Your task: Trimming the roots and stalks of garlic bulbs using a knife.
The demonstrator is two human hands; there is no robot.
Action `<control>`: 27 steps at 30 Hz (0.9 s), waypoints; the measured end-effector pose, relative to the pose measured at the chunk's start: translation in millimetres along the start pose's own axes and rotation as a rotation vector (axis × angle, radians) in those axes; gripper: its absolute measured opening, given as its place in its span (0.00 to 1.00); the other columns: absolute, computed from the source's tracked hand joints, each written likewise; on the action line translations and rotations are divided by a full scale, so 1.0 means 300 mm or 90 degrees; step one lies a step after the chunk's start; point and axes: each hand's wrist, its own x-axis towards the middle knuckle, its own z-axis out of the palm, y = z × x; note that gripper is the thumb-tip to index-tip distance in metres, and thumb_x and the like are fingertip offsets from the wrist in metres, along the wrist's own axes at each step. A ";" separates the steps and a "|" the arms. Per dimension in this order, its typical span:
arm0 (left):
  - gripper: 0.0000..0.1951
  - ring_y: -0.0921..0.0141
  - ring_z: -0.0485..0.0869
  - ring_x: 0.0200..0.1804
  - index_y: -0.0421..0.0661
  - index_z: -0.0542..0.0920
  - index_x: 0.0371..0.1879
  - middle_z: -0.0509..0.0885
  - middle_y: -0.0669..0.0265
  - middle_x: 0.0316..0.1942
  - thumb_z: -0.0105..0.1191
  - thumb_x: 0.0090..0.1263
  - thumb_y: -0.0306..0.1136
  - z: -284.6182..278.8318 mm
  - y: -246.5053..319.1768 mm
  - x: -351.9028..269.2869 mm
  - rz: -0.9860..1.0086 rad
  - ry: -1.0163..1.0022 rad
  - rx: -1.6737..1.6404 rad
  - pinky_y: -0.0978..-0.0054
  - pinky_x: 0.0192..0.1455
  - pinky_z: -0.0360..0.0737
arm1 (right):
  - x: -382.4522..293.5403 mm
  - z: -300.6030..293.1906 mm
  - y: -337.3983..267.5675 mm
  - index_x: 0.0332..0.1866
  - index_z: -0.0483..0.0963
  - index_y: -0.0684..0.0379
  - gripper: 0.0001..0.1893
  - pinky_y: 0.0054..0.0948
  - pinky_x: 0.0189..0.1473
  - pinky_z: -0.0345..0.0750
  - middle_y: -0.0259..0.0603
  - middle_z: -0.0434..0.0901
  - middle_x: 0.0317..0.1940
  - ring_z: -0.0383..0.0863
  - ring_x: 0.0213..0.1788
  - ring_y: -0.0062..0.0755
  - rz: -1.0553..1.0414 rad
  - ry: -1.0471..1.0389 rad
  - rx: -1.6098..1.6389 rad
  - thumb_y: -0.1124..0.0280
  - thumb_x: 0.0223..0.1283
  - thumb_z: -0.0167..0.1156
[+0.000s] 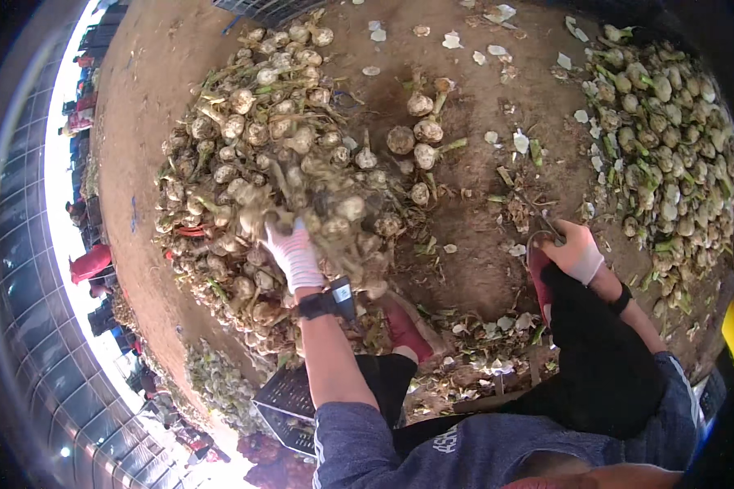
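Observation:
A large heap of untrimmed garlic bulbs [303,140] with stems covers the floor at my left. My left hand [290,247], in a striped white glove, reaches into this heap among blurred bulbs; whether its fingers hold one I cannot tell. My right hand [572,247], in a light glove, is closed on the handles of a metal cutting tool [541,220], perhaps shears, above my right shoe. Several loose garlic bulbs [427,130] lie on the soil between the two heaps. At the far right lies another heap of garlic bulbs [670,140], with short stems.
A black plastic crate [290,403] stands beside my left leg. Another dark crate [257,9] is at the top edge. Dry skins and stem scraps [498,330] litter the soil around my shoes. Several people are in the distance at the left, one in red [92,263].

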 end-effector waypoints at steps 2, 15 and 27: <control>0.36 0.56 0.75 0.63 0.39 0.67 0.71 0.71 0.49 0.69 0.67 0.64 0.33 0.082 0.089 -0.060 0.053 -0.003 0.101 0.64 0.67 0.73 | 0.002 0.020 0.005 0.44 0.81 0.67 0.19 0.41 0.46 0.82 0.60 0.84 0.35 0.86 0.42 0.57 0.001 0.009 0.013 0.63 0.53 0.66; 0.30 0.52 0.80 0.63 0.59 0.78 0.66 0.74 0.56 0.70 0.63 0.64 0.52 0.376 0.405 -0.347 0.287 -0.295 0.542 0.59 0.64 0.78 | -0.024 -0.091 0.080 0.44 0.81 0.67 0.18 0.40 0.47 0.82 0.59 0.85 0.36 0.86 0.43 0.56 0.062 0.036 0.066 0.63 0.53 0.65; 0.22 0.51 0.83 0.58 0.57 0.71 0.68 0.79 0.49 0.59 0.42 0.75 0.27 0.841 0.621 -0.069 0.616 -0.389 0.707 0.54 0.56 0.82 | 0.032 -0.152 0.190 0.45 0.81 0.67 0.18 0.41 0.46 0.82 0.60 0.84 0.36 0.86 0.43 0.57 0.107 0.053 0.068 0.65 0.52 0.67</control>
